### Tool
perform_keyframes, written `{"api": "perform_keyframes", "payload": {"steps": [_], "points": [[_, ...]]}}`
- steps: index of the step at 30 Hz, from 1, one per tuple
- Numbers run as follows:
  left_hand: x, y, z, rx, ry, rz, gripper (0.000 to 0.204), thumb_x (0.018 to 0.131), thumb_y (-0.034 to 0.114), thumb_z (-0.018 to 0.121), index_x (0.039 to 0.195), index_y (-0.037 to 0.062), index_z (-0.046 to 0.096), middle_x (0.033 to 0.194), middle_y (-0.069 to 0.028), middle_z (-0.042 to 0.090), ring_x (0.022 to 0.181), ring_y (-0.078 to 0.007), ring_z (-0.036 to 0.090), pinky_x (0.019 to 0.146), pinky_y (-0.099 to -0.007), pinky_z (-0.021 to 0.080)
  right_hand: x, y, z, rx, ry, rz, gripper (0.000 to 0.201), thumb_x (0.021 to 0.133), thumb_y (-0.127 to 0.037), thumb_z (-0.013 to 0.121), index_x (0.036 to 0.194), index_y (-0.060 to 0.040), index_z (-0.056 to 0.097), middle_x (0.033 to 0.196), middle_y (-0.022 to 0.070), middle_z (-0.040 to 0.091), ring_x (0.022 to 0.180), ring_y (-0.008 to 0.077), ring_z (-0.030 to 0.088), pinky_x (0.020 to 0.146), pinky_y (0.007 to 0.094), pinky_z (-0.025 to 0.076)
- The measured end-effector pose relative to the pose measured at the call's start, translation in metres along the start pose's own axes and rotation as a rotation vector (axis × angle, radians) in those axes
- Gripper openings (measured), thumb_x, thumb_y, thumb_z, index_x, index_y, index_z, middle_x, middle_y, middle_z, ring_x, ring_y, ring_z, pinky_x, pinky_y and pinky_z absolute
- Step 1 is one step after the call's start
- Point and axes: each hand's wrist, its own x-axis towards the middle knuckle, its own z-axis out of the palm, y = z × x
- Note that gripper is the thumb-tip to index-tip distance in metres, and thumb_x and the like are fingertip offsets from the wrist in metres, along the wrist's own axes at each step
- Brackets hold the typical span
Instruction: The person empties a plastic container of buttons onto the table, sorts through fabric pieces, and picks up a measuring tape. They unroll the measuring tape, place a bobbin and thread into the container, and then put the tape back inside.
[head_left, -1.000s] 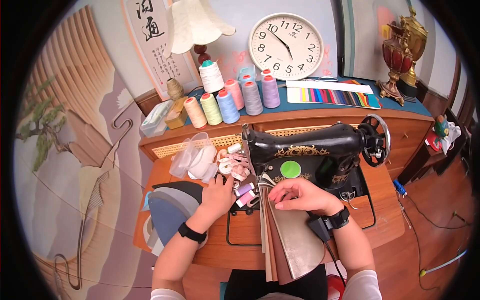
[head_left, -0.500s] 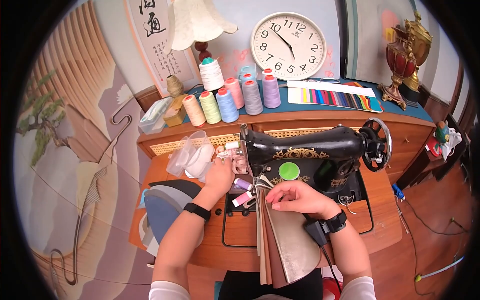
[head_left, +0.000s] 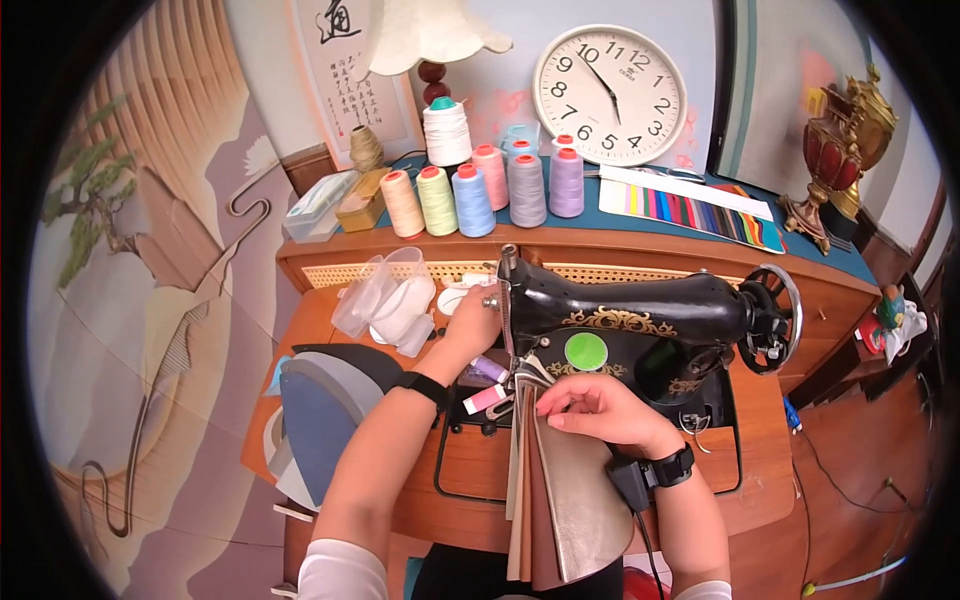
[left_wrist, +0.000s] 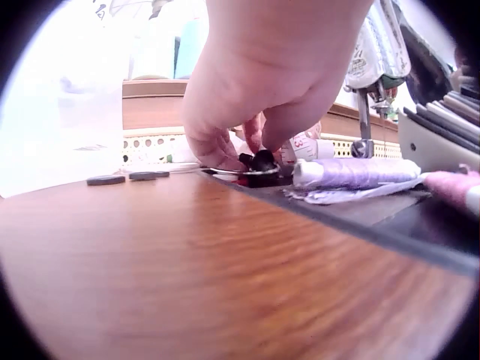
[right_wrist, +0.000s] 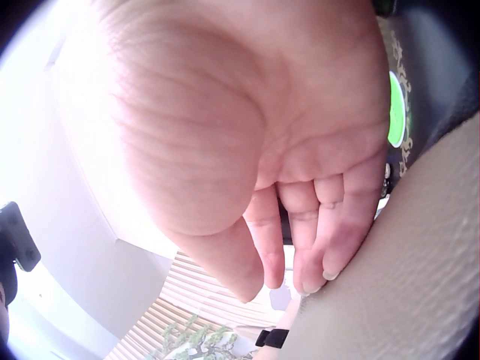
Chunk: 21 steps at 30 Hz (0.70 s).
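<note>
My left hand (head_left: 472,322) reaches beside the sewing machine's (head_left: 620,305) needle end, its fingertips hidden in the head view. In the left wrist view, the left hand (left_wrist: 270,75) points down, thumb and fingers pinching a small black object (left_wrist: 262,162) beside a pink-and-white tape measure (left_wrist: 306,148). Purple thread (head_left: 487,369) and pink thread (head_left: 484,400) lie just below that hand. Loosely bent, my right hand (head_left: 612,412) is at the upper part of the leather-like swatches (head_left: 590,490); in the right wrist view, the right hand's (right_wrist: 262,142) fingers lie against the beige sheet (right_wrist: 405,262) with nothing gripped.
Clear plastic containers (head_left: 368,300) and a blue-grey padded piece (head_left: 325,420) stand left. Small black discs (head_left: 488,430) lie on the wooden table (head_left: 400,520). Thread cones (head_left: 473,205), a colour card (head_left: 690,208) and a clock (head_left: 610,95) occupy the back shelf. A green disc (head_left: 586,350) lies by the machine.
My left hand has moved forward and right, from beside the tape measure to over its place by the machine head, covering most of it. The right hand stays at the swatches. The head view has shifted slightly.
</note>
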Motion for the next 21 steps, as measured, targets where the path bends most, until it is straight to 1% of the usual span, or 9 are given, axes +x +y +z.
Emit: {"api": "perform_keyframes", "payload": {"steps": [2,3,6,7,10,11,16,19,21], "points": [[0.003,-0.008,0.008,-0.058,-0.019,0.299,0.021,0.082,0.001,0.052,0.102,0.0040,0.061,0.096,-0.0194,0.061,0.091,-0.0340,0.059,0.084,-0.0391,0.047,0.000,0.000,0.001,-0.006,-0.007,-0.008,0.021,0.087,-0.005,0.066,0.108,-0.0042,0.063,0.102,-0.0001,0.063,0.092,0.0058,0.057,0.081,0.0217,0.047],[0.000,0.006,0.001,-0.228,-0.052,0.161,0.022,0.081,-0.004,0.049,0.099,0.0016,0.061,0.095,-0.0194,0.062,0.091,-0.0333,0.059,0.086,-0.0373,0.046,-0.001,-0.003,0.001,0.004,-0.001,-0.005,0.021,0.087,-0.005,0.066,0.107,-0.0039,0.063,0.102,-0.0002,0.063,0.092,0.0058,0.056,0.081,0.0218,0.047],[-0.002,0.023,-0.024,-0.375,-0.138,0.062,0.023,0.080,-0.007,0.049,0.098,-0.0011,0.061,0.098,-0.0200,0.063,0.095,-0.0339,0.059,0.088,-0.0367,0.046,-0.002,-0.005,0.002,0.011,0.009,0.008,0.021,0.087,-0.005,0.065,0.107,-0.0033,0.063,0.101,-0.0004,0.063,0.092,0.0058,0.056,0.081,0.0220,0.047],[-0.003,0.026,-0.032,-0.234,-0.105,-0.002,0.024,0.079,-0.011,0.047,0.097,-0.0040,0.061,0.098,-0.0193,0.065,0.094,-0.0311,0.062,0.086,-0.0362,0.048,-0.001,-0.005,0.003,0.012,0.016,0.010,0.020,0.087,-0.004,0.065,0.107,-0.0029,0.063,0.101,-0.0005,0.063,0.092,0.0057,0.056,0.082,0.0220,0.047],[-0.002,0.009,-0.052,-0.277,-0.170,-0.037,0.025,0.079,-0.012,0.046,0.097,-0.0048,0.061,0.095,-0.0180,0.066,0.090,-0.0276,0.065,0.081,-0.0359,0.051,-0.002,-0.008,0.006,0.036,0.032,0.015,0.018,0.086,-0.004,0.064,0.104,-0.0029,0.065,0.097,-0.0006,0.063,0.090,0.0049,0.055,0.080,0.0203,0.044],[-0.005,0.000,-0.054,-0.261,-0.104,0.062,0.023,0.079,-0.012,0.045,0.095,-0.0047,0.061,0.090,-0.0165,0.067,0.083,-0.0252,0.067,0.074,-0.0349,0.052,-0.002,-0.008,0.005,0.036,0.026,0.018,0.018,0.086,-0.004,0.064,0.104,-0.0029,0.065,0.097,-0.0006,0.063,0.090,0.0049,0.055,0.080,0.0203,0.044],[-0.021,0.000,-0.082,-0.212,-0.145,-0.028,0.020,0.079,-0.011,0.048,0.089,-0.0026,0.063,0.084,-0.0154,0.066,0.081,-0.0213,0.064,0.075,-0.0321,0.051,-0.002,-0.007,0.003,0.029,0.028,0.046,0.019,0.087,-0.005,0.064,0.106,-0.0030,0.064,0.100,-0.0013,0.063,0.091,0.0054,0.055,0.082,0.0220,0.046],[-0.032,-0.001,-0.079,0.105,-0.162,0.069,0.017,0.077,-0.005,0.053,0.089,-0.0011,0.066,0.082,-0.0176,0.067,0.081,-0.0316,0.066,0.074,-0.0378,0.052,-0.001,-0.006,0.004,0.036,0.051,0.045,0.019,0.087,-0.004,0.064,0.106,-0.0025,0.063,0.100,-0.0007,0.063,0.092,0.0056,0.056,0.083,0.0218,0.045],[-0.037,0.001,-0.075,0.131,-0.173,0.090,0.017,0.078,-0.003,0.055,0.090,-0.0006,0.066,0.083,-0.0179,0.067,0.082,-0.0329,0.065,0.074,-0.0397,0.052,-0.001,-0.007,0.005,0.041,0.049,0.052,0.019,0.087,-0.003,0.063,0.107,-0.0022,0.063,0.100,-0.0004,0.064,0.093,0.0057,0.056,0.083,0.0217,0.045]]}}
